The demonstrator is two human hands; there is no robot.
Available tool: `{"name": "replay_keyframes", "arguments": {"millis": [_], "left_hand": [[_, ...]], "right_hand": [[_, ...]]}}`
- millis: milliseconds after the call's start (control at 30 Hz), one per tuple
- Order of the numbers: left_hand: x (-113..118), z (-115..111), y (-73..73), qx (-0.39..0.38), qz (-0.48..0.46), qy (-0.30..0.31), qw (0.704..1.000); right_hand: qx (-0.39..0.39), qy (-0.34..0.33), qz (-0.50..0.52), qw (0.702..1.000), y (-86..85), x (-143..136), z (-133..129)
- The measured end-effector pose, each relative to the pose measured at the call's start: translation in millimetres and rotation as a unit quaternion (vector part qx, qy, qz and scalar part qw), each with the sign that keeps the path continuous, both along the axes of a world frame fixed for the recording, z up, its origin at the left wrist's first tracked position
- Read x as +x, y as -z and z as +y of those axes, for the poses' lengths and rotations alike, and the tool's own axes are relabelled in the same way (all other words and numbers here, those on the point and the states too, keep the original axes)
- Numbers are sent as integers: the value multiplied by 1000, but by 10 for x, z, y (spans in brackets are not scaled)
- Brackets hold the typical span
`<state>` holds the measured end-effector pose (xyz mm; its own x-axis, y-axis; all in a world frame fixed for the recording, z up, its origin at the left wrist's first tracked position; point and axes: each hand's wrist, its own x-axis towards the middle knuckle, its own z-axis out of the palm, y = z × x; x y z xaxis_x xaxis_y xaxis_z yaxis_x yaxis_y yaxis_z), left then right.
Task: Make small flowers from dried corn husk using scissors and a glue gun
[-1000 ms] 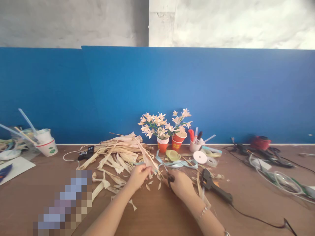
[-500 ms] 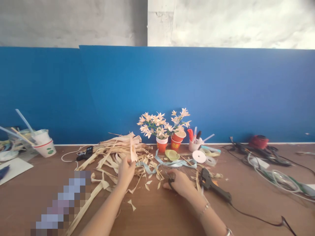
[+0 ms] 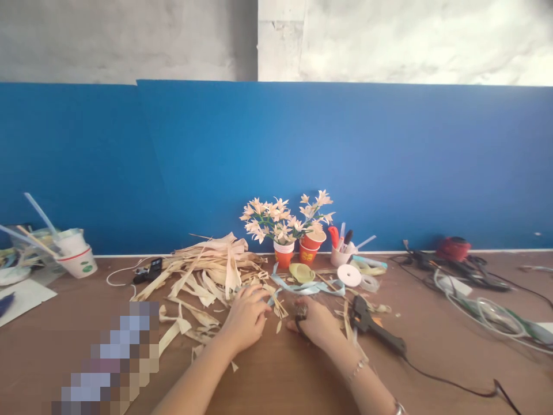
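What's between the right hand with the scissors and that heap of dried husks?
The left hand lies in the way, between the right hand with the scissors and the heap of dried husks. Small husk scraps and an end of the pale blue ribbon also lie in that gap.

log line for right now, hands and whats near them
left hand: fingers spread, at dried strips | right hand: holding black-handled scissors | pale flowers: behind hands, in cups | glue gun: lying right of right hand
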<state>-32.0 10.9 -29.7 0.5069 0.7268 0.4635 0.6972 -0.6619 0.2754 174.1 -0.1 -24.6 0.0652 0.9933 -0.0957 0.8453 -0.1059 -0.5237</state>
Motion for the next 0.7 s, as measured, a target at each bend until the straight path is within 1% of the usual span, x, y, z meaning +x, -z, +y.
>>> {"name": "replay_keyframes", "arguments": {"millis": [67, 167, 267, 333, 400, 500, 567, 633, 700], "left_hand": [[16, -13, 9, -2, 19, -10, 1000], [13, 4, 53, -1, 43, -74, 996], [-12, 48, 116, 19, 51, -141, 988], [-25, 66, 130, 39, 42, -156, 986], [-22, 58, 100, 60, 24, -133, 989], [16, -12, -4, 68, -8, -60, 996], [60, -82, -75, 45, -10, -14, 999], [107, -146, -118, 12, 8, 28, 1000], [147, -186, -127, -5, 27, 40, 999]], "right_hand": [[5, 6, -9, 1000, -10, -10, -8], [8, 7, -1, 1000, -8, -14, -8], [25, 5, -2, 1000, 23, -6, 4], [34, 1, -7, 999, 51, -2, 5], [39, -10, -12, 999, 69, -10, -9], [71, -36, -30, 996, 64, -57, -56], [115, -58, -46, 991, 47, -106, -93], [154, -86, -51, 983, 30, -154, -122], [176, -112, -45, 977, 25, -189, -140]]}}
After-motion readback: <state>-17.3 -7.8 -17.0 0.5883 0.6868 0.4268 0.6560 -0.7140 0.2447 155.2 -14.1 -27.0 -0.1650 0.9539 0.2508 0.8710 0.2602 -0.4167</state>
